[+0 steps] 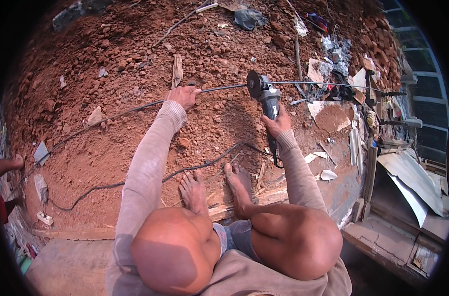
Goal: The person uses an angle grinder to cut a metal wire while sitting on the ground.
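A long thin dark metal rod (218,89) runs across the dirt from the lower left toward the right. My left hand (184,96) is closed round it, just below an upright strip of wood (177,70). In my right hand (279,121) is a dark angle grinder (270,103), gripped by its body. Its round black disc (254,84) overlaps the rod; whether it touches the metal I cannot tell. From the grinder's lower end a black power cord (195,167) loops left past my bare feet toward a pale socket block (45,218).
Red-brown dirt lumps (130,74) cover the ground ahead. Scattered rubbish (338,56), broken board pieces (330,117) and a brick pile (380,42) lie at the right. Leaning pale sheets (407,185) stand lower right. Another person's foot (10,165) shows at the left edge.
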Motion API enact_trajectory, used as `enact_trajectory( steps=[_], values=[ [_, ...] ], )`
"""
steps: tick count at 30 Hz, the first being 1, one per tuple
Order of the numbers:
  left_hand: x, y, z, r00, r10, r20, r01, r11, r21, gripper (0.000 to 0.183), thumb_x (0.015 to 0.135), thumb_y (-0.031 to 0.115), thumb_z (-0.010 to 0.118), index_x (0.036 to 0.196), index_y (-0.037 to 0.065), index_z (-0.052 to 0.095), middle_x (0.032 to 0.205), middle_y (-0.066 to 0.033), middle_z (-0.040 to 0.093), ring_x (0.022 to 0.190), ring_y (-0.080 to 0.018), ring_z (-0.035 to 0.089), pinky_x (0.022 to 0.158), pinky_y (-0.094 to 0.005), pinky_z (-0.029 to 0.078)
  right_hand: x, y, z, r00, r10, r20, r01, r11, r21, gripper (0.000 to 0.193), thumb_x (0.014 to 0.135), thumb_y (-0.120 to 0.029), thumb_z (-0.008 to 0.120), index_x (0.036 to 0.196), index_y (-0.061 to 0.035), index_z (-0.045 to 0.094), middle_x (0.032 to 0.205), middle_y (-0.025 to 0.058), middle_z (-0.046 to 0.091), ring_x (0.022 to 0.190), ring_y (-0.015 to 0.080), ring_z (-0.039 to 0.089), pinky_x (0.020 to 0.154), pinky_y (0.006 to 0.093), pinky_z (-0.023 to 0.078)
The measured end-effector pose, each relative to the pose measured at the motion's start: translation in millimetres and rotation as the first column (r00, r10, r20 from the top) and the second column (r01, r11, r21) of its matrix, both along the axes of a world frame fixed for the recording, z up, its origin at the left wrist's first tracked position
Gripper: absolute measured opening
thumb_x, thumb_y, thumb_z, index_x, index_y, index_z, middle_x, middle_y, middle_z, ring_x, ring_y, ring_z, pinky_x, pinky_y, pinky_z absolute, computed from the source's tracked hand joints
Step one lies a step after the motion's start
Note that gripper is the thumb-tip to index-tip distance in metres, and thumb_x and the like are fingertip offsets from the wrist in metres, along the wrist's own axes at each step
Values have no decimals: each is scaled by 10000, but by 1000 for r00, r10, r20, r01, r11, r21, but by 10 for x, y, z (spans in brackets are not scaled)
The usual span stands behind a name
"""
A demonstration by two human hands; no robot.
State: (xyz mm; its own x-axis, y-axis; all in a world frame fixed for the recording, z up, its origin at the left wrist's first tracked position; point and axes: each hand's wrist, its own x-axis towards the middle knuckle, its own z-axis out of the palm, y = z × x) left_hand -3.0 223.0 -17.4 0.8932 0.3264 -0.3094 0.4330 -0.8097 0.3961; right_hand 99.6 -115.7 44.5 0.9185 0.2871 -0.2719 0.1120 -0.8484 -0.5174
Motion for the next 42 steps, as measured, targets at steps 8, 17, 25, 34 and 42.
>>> enact_trajectory(
  steps=[8,17,25,34,42],
  values=[
    [-1,-2,5,1000,-22,-22,22,1000,0,443,994,504,394,1046,152,658,975,-164,703,967,-351,662,874,-490,508,8,38,28,999,17,36,-17,1000,-15,607,689,-388,761,1098,-11,517,880,221,679,805,365,678,747,429,530],
    [-17,-7,19,999,-23,-29,24,1000,5,448,997,497,393,1028,136,656,968,-165,702,959,-352,664,866,-492,509,-93,157,236,994,-96,-55,96,995,-9,579,760,-339,778,1190,-45,524,1060,214,658,997,340,646,861,420,512],
    [-10,-5,30,999,-24,-34,24,1000,0,453,1000,492,391,1012,122,654,961,-166,702,951,-354,666,859,-493,510,-108,194,359,996,-62,-70,55,994,-94,643,716,-348,770,1206,-28,502,1096,255,637,1051,393,625,883,452,504],
    [-52,-24,206,997,28,-67,-33,997,-65,458,998,493,396,995,116,658,958,-155,704,943,-350,669,860,-484,514,44,150,135,998,64,1,-63,976,-210,744,662,-351,771,1193,49,437,1013,296,644,959,436,645,892,447,508],
    [-38,-32,25,998,-17,-57,14,998,-64,455,989,468,422,952,116,709,870,-145,717,837,-332,697,793,-487,543,33,-8,18,995,83,56,-75,989,-126,692,674,-306,763,1213,27,483,1025,275,660,967,415,654,876,439,510]
  ],
)
